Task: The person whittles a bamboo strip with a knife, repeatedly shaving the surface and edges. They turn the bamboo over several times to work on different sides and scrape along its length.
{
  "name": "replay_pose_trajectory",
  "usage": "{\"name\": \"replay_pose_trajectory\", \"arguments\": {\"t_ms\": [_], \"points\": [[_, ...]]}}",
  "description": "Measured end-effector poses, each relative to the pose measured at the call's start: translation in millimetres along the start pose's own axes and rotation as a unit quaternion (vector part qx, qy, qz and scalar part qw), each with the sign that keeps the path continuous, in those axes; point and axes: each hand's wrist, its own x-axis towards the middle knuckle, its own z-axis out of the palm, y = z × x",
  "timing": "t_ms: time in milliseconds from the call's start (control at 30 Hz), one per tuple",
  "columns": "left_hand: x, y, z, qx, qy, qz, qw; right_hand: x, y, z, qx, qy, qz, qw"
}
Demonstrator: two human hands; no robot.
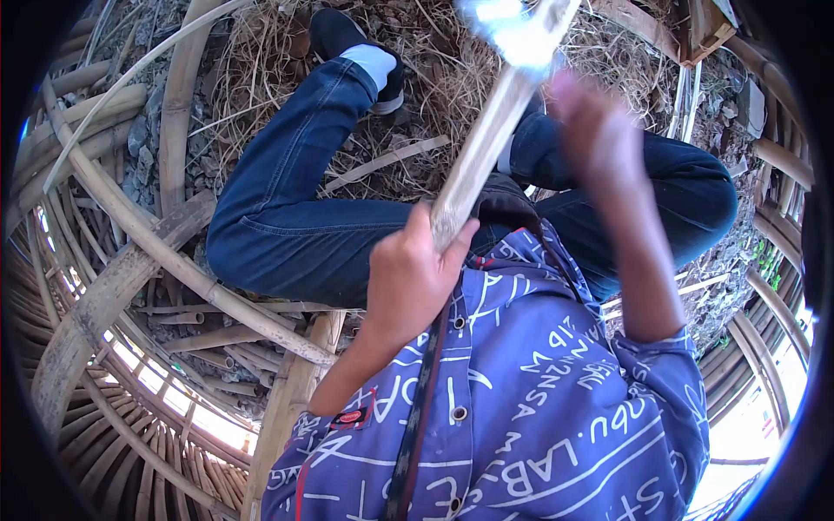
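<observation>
Head view shows the patterned blue shirt (539, 391) closest, and just in front of it the left hand (404, 273), wrapped tightly around the near end of a pale strip (486, 143). The step in hand seems to be working the strip with the right while the left steadies it; the next move likely calls for a firm left grip, with those fingers clear of the right's path. The strip slants up and away between the legs, flat-sided, straight, streaked along its grain, its far part washed out by brightness. Beside that part is the right hand (599, 130), too blurred to tell whether its fingers are together or hold anything. Beyond are bent knees in jeans (295, 165), a dark shoe (334, 33) and dry straw (426, 52).
</observation>
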Motion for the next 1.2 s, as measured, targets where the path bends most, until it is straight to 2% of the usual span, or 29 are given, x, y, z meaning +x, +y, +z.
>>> {"name": "replay_pose_trajectory", "arguments": {"t_ms": [33, 67, 100, 167, 233, 300, 367, 400, 433, 467, 533, 633, 700, 867, 933, 967, 1033, 1200], "points": [[-8.2, -3.3, -0.8, 0.003, -0.001, -0.002, 1.000, 13.9, 56.0, -0.9, 0.146, 0.008, 0.123, 0.982], [-17.3, -8.7, -2.8, 0.016, -0.002, -0.009, 1.000, 42.1, 67.5, -29.7, -0.012, -0.031, 0.203, 0.979], [-21.2, -13.5, -4.4, 0.026, -0.002, -0.018, 0.999, 45.8, 107.3, -29.9, 0.007, -0.064, 0.270, 0.961], [-21.2, -14.5, -6.6, 0.030, 0.005, -0.034, 0.999, 49.7, 113.4, -49.3, 0.025, 0.038, 0.195, 0.980], [-14.3, -6.3, -8.1, -0.005, -0.020, -0.068, 0.997, 52.1, 109.0, -53.0, 0.044, 0.076, 0.202, 0.975], [-8.0, -8.3, -7.5, 0.009, -0.017, -0.063, 0.998, 45.7, 66.8, -49.3, 0.100, 0.108, 0.167, 0.975], [-0.6, -4.5, -12.1, 0.001, -0.008, -0.073, 0.997, 25.6, 25.4, -48.0, 0.191, 0.021, 0.201, 0.961], [1.5, -8.2, -10.6, 0.005, 0.005, -0.047, 0.999, 15.9, -1.5, -50.9, 0.215, -0.028, 0.227, 0.949], [4.8, -7.3, -11.0, 0.008, 0.006, -0.047, 0.999, 5.4, -16.6, -52.4, 0.282, -0.080, 0.178, 0.939], [8.0, -6.0, -11.4, 0.007, 0.010, -0.044, 0.999, -2.9, -34.7, -51.2, 0.355, -0.091, 0.165, 0.916], [12.7, -5.7, -10.3, 0.009, 0.009, -0.039, 0.999, -13.9, -58.7, -48.4, 0.384, -0.137, 0.169, 0.897], [13.8, -8.0, -7.0, 0.046, 0.014, -0.012, 0.999, -17.7, -77.4, -44.9, 0.363, -0.168, 0.111, 0.910], [12.7, -9.5, -6.9, 0.047, 0.013, -0.028, 0.998, -18.8, -81.4, -42.3, 0.314, -0.162, 0.056, 0.934], [10.4, -7.2, -1.9, 0.001, 0.019, -0.019, 1.000, -21.9, -82.1, -27.9, 0.249, -0.160, 0.016, 0.955], [9.5, -10.8, -0.3, -0.004, 0.013, -0.006, 1.000, -19.8, -74.3, -18.8, 0.234, -0.092, -0.042, 0.967], [8.4, -10.0, -0.4, -0.003, 0.013, -0.008, 1.000, -13.8, -69.5, -16.3, 0.227, -0.079, -0.005, 0.971], [7.8, -6.1, -1.1, -0.018, 0.012, -0.007, 1.000, 0.9, -56.3, -19.5, 0.174, -0.078, -0.031, 0.981], [8.4, -9.3, -4.4, 0.003, 0.001, -0.033, 0.999, 6.7, -49.3, -8.8, 0.165, -0.052, -0.075, 0.982]]}}
